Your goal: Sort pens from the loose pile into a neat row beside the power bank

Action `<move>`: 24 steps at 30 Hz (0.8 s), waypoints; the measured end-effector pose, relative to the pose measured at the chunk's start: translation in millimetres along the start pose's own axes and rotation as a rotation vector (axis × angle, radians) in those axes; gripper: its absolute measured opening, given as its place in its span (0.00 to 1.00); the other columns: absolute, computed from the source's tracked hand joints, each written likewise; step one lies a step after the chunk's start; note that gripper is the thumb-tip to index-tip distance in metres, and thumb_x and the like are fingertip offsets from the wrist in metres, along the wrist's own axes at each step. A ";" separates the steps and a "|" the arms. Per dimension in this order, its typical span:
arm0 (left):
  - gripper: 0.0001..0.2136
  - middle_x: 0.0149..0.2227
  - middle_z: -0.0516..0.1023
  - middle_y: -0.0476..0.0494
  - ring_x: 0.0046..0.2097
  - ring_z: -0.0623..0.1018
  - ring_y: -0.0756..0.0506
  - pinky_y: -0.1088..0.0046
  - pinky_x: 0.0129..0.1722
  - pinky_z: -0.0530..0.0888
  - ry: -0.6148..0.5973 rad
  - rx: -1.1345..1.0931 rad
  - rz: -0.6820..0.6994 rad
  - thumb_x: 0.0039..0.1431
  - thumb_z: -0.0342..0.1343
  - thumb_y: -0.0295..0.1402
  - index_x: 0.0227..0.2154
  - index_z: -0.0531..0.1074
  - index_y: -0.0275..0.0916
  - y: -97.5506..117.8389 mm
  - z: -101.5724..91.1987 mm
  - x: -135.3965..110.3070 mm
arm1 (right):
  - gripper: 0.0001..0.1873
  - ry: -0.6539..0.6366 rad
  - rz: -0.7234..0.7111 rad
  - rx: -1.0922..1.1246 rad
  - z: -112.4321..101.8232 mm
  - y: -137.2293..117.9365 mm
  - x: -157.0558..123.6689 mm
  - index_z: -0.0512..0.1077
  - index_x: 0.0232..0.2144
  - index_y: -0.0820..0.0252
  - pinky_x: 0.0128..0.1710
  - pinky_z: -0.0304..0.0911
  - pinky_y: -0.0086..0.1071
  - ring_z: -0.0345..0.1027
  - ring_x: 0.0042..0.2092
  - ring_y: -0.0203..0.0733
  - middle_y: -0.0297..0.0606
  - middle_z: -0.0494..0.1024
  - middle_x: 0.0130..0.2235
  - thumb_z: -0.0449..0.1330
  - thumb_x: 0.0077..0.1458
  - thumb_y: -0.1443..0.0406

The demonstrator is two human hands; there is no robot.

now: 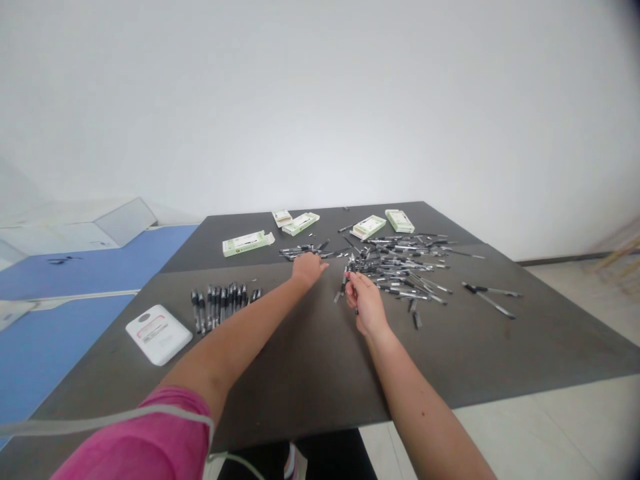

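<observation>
My left hand (307, 268) reaches over a small pile of black and silver pen parts (295, 253) at the table's middle. Its thumb points out to the right, while the other fingers are mostly hidden behind the back of the hand. Closer to the large heap of clear and black pens (405, 260), my right hand (367, 300) is closed, fingers pinched round a pen (357, 311) whose dark end shows below them. More pen pieces lie just beyond those fingertips. To the left of my left forearm, several black-gripped pens (217, 303) lie side by side in a row.
On the dark table (320, 373), a white flat plastic case (159, 335) lies at left. Green-and-white cartons stand farther back, including a long carton (245, 244) and a right-hand carton (399, 221). Two loose pens (493, 300) lie at right. A white cable (110, 419) crosses my left sleeve.
</observation>
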State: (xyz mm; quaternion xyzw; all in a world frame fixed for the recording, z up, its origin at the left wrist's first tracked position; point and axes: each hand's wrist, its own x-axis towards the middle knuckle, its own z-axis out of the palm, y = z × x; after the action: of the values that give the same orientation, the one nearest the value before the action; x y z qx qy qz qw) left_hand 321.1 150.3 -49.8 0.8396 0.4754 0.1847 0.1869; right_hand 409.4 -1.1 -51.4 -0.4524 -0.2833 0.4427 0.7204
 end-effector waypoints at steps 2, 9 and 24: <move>0.08 0.42 0.75 0.27 0.50 0.69 0.33 0.55 0.51 0.60 -0.002 0.051 -0.015 0.51 0.58 0.31 0.30 0.77 0.30 4.0 10.1 2.6 | 0.16 -0.001 0.007 -0.007 -0.2 1.1 1.2 0.69 0.32 0.60 0.14 0.40 0.23 0.42 0.17 0.26 0.24 0.59 0.18 0.59 0.47 0.54; 0.09 0.41 0.77 0.37 0.45 0.74 0.42 0.67 0.47 0.66 -0.018 -0.016 -0.002 0.56 0.53 0.32 0.37 0.75 0.35 1.0 -6.3 -16.7 | 0.18 0.015 -0.169 -0.338 -2.5 -0.3 -1.2 0.73 0.34 0.60 0.21 0.50 0.26 0.54 0.22 0.32 0.29 0.64 0.21 0.54 0.53 0.52; 0.18 0.40 0.77 0.42 0.42 0.73 0.45 0.69 0.48 0.66 0.164 -0.992 -0.301 0.47 0.61 0.43 0.39 0.76 0.38 -47.3 -57.8 -176.2 | 0.13 -0.496 -0.560 -1.226 14.5 0.9 -30.5 0.75 0.42 0.53 0.35 0.57 0.29 0.68 0.36 0.39 0.37 0.76 0.33 0.52 0.59 0.61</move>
State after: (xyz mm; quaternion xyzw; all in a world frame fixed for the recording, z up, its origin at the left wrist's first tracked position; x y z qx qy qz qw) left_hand 173.9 28.1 -46.5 0.5554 0.4594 0.4236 0.5487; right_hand 383.7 -22.4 -46.2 -0.5719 -0.7419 0.0921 0.3376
